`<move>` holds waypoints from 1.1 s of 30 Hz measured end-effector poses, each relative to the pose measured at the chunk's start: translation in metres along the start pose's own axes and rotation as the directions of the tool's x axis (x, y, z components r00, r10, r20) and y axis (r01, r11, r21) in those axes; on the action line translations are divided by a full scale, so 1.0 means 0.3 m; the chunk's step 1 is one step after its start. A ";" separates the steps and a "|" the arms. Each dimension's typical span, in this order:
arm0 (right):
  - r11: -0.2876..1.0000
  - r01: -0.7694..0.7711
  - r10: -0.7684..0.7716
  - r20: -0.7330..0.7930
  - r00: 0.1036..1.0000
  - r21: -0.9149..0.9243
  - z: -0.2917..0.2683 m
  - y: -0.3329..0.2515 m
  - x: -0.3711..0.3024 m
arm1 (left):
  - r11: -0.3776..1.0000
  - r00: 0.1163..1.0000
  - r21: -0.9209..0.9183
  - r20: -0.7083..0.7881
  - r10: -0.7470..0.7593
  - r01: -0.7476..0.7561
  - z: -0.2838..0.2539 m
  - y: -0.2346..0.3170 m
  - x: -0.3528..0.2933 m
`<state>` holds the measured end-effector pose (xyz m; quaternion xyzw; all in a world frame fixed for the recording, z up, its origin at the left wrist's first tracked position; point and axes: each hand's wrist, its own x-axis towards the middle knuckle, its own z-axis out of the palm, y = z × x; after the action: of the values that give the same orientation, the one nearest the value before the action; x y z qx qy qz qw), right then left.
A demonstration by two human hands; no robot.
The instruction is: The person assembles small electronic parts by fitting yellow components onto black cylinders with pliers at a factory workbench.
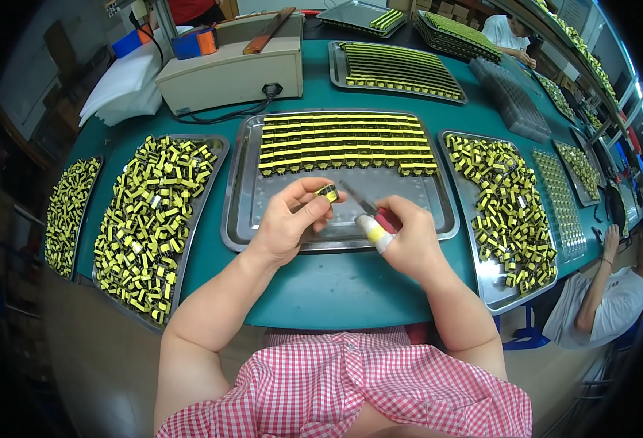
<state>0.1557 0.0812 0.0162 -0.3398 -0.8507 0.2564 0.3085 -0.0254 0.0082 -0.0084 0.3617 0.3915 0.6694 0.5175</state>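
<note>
- One small yellow-and-black part [326, 193] matters most: in the head view it is raised over the bare near half of the middle tray [262, 212], well in from that tray's edges.
- The left hand [286, 223] is partly curled, thumb and fingertips pinching the part; a light but firm pinch should do, with the worked side left uncovered.
- The right hand [415, 237] is closed round a red-handled tool [386, 219] wrapped in white and yellow, its dark tip just beside the part. Whether they touch, I cannot tell.
- The left fingertips look very near that tip, so I would angle it away from them and turn the part rather than swing the tool.
- Working inside the middle tray's rim seems wise: a dropped part should land there, short of the neat rows [347, 142] along the far edge.
- Both elbows are best held clear of the loose parts in the left tray [199, 212] and right tray [493, 281], toward the table's [314, 296] two near corners.
</note>
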 end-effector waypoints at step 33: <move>0.114 -0.550 0.083 0.544 0.835 0.827 0.021 0.011 -0.005 | 0.984 0.988 0.177 0.152 0.008 -0.035 0.019 -0.001 -0.023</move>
<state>0.1536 0.0807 0.0091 -0.1904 -0.4367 0.8506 0.2225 -0.0188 0.0024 -0.0068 0.4607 0.4058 0.6077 0.5037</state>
